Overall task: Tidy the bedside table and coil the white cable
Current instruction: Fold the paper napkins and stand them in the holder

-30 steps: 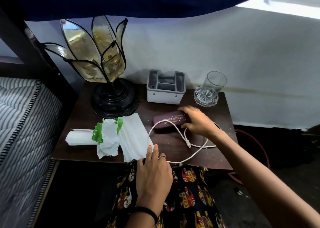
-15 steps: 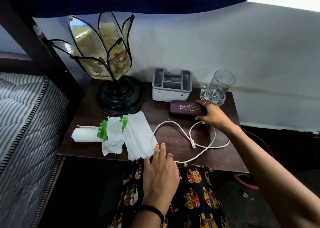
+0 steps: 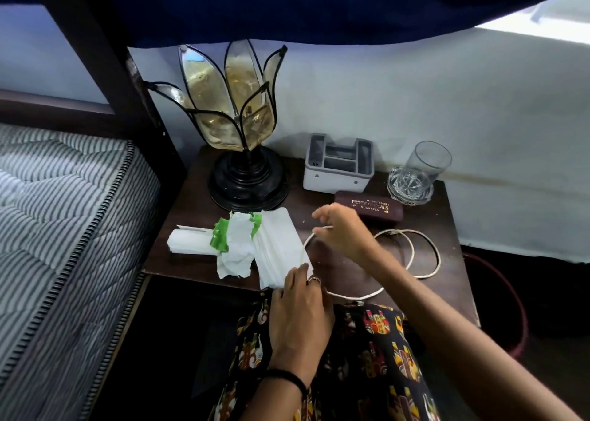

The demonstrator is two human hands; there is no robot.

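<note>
Grey organizer [image 3: 338, 168] and glass [image 3: 418, 174] look empty; right fingers [image 3: 322, 229] pinch white cable [image 3: 424, 254], left fingers [image 3: 295, 280] flat.

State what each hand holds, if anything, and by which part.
Right hand pinches the white cable at its leftmost loop. Left hand holds nothing; it rests at the table edge.

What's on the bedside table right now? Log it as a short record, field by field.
table: dark wood, beside a striped mattress
lamp: petal-glass shade, black base, back left
organizer: grey, compartments look empty, at the back
glass: clear, back right
case: maroon, in front of the organizer
tissues: white with green bits, front left
cable: white, loose loops, not coiled
right hand: fingers at a cable loop
left hand: at the front edge, on the tissues and cable
</note>
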